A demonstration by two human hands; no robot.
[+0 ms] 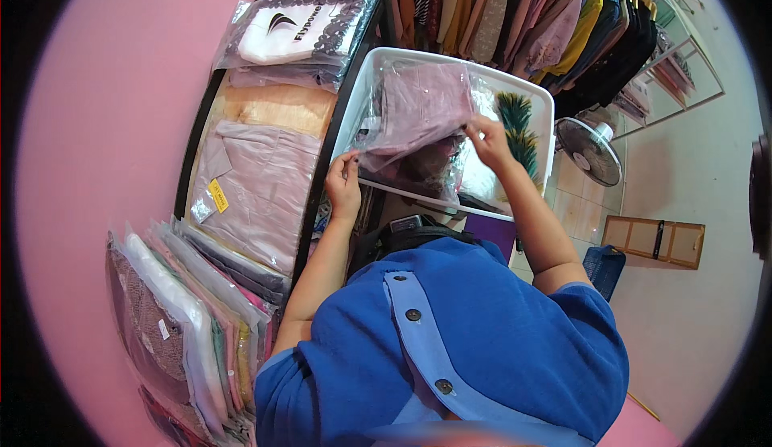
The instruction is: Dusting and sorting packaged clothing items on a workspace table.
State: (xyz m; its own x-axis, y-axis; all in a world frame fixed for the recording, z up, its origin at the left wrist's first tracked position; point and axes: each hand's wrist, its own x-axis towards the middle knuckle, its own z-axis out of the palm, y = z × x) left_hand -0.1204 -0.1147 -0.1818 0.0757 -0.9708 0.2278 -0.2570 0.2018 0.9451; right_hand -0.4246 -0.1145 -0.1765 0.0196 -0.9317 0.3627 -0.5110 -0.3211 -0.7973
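Note:
A folded pink garment in a clear plastic bag (422, 106) lies over a white plastic tub (550, 115). My left hand (345, 185) pinches the bag's lower left corner near the tub's rim. At the bag's lower right edge, my right hand (487, 142) grips the plastic between thumb and fingers. Beneath the bag are darker bagged garments (425, 166). Beside them in the tub are a clear-wrapped white item (479, 172) and green tinsel-like foliage (520, 127).
Left of the tub, a black-edged shelf holds a pink garment (262, 188) and bagged clothes (295, 28). Upright bagged garments (193, 326) stand nearer me. Hanging clothes (488, 13) fill the back. An electric fan (588, 151) stands right of the tub.

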